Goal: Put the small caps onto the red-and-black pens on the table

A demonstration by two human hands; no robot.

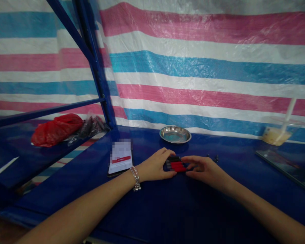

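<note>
A small bunch of red and black stick-like pieces [176, 165] lies side by side on the blue tabletop between my hands; their exact kind is too small to make out. My left hand [156, 166], with a beaded bracelet on its wrist, closes around their left end, fingers at the far side and thumb at the near side. At the right end, my right hand [202, 169] has its fingers bent against the pieces. Past the right hand's knuckles sit a few tiny dark bits [216, 158].
A round metal dish [175, 135] stands beyond my hands. A lit phone [121, 157] lies left. Rightward are a plastic cup with a straw [277, 134] and a dark flat panel [287, 169]. Red bag [57, 130] and blue frame [94, 64] stand left, before striped sheeting [205, 67].
</note>
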